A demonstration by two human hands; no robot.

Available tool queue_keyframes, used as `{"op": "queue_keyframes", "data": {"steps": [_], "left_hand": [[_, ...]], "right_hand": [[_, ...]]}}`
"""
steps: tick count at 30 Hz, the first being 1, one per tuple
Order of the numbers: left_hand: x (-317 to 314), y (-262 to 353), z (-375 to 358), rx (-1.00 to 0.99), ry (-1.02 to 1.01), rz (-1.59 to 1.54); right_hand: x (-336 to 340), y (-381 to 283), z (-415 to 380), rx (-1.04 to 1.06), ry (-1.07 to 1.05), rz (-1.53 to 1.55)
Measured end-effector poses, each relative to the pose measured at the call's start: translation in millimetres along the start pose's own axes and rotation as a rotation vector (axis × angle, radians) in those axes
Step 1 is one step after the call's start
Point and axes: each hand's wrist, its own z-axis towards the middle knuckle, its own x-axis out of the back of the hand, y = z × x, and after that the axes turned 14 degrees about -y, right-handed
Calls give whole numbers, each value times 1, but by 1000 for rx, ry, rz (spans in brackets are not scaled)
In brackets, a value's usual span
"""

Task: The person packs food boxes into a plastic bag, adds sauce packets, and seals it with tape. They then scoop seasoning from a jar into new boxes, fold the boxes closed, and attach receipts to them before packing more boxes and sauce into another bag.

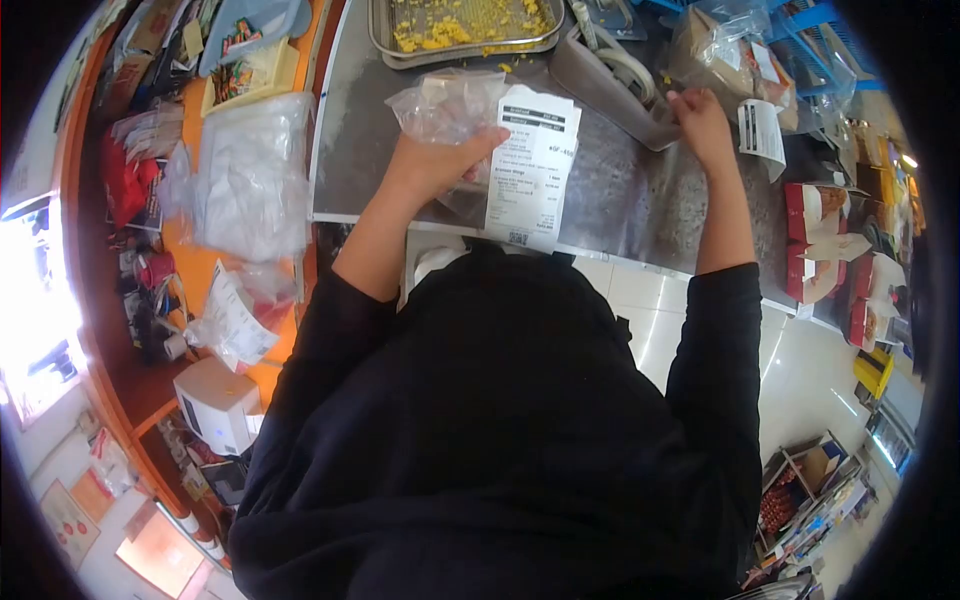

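My left hand [445, 165] is closed on a crumpled clear plastic bag [445, 105] and a long printed receipt [530, 175], above the front edge of the grey metal table [620, 205]. The receipt hangs with its print facing me. My right hand [700, 125] has its fingers curled at the right end of a grey tray [600, 85] that holds pale tool-like items. Whether those fingers grip anything is too small to make out. Just right of that hand lies a plastic-wrapped package [715, 55] with a paper slip [762, 135] on it.
A metal tray [465, 50] with yellow crumbs stands at the back. Red and white food boxes [812, 225] sit at the right. On the orange shelf at the left are a stack of clear bags [250, 180], a bin of sachets [250, 80] and a white printer [218, 405].
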Motion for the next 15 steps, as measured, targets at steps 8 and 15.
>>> {"op": "queue_keyframes", "data": {"steps": [8,15], "left_hand": [[-4,1,-4,13,56,-26],[-2,8,-7,52,48,-15]], "right_hand": [[23,25,-48,27,138,241],[-15,52,-38,-255,14,-49]]}}
